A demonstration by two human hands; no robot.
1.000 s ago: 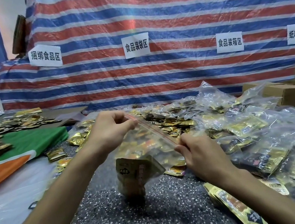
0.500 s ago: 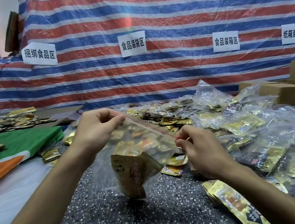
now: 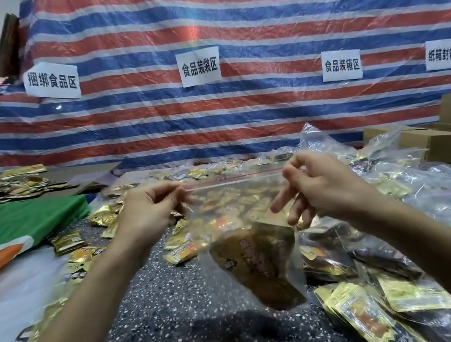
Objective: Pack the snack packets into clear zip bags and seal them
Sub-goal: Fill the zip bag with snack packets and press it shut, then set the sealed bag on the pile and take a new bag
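Observation:
A clear zip bag (image 3: 235, 199) with a red strip along its top hangs in the air above the speckled table (image 3: 167, 325). Brown and gold snack packets (image 3: 257, 264) sit in its lower right corner. My left hand (image 3: 150, 211) pinches the bag's top left corner. My right hand (image 3: 315, 185) pinches the top right corner, its lower fingers spread loose. The zip line is stretched level between both hands. Loose gold snack packets (image 3: 183, 249) lie on the table behind the bag.
A heap of filled clear bags (image 3: 398, 200) covers the right side. Loose gold packets (image 3: 377, 322) lie near the front right. Cardboard boxes (image 3: 439, 142) stand far right. A green and orange cloth (image 3: 17, 225) and white plastic sheet (image 3: 4, 306) lie left. A striped tarp hangs behind.
Both hands have lifted the bag and pulled apart, my right hand sliding to the top right corner. The zip line went from slanted to level and taut.

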